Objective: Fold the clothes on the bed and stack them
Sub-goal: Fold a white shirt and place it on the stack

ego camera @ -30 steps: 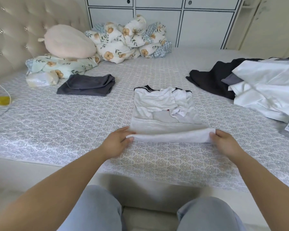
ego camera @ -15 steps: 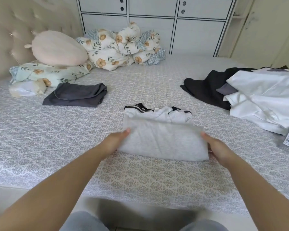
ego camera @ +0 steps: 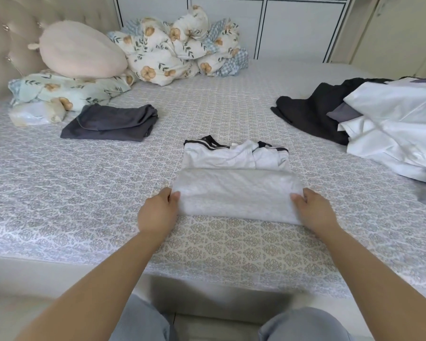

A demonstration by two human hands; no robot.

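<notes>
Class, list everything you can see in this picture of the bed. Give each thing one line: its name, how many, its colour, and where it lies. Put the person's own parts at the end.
bed: one, pale patterned sheet, fills the view
headboard: one, beige, tufted, far left
grey shirt: one, light grey with black trim, centre, partly folded
dark grey garment: one, folded, left of centre
black garment: one, unfolded, right
white garments: a pile, count unclear, right edge
round cushion: one, pale pink, far left on the bedding
floral bedding: bundled, cream and pale green, far end
cabinet doors: white, behind the bed
left hand: one, grips the shirt's left edge
right hand: one, grips the shirt's right edge
</notes>
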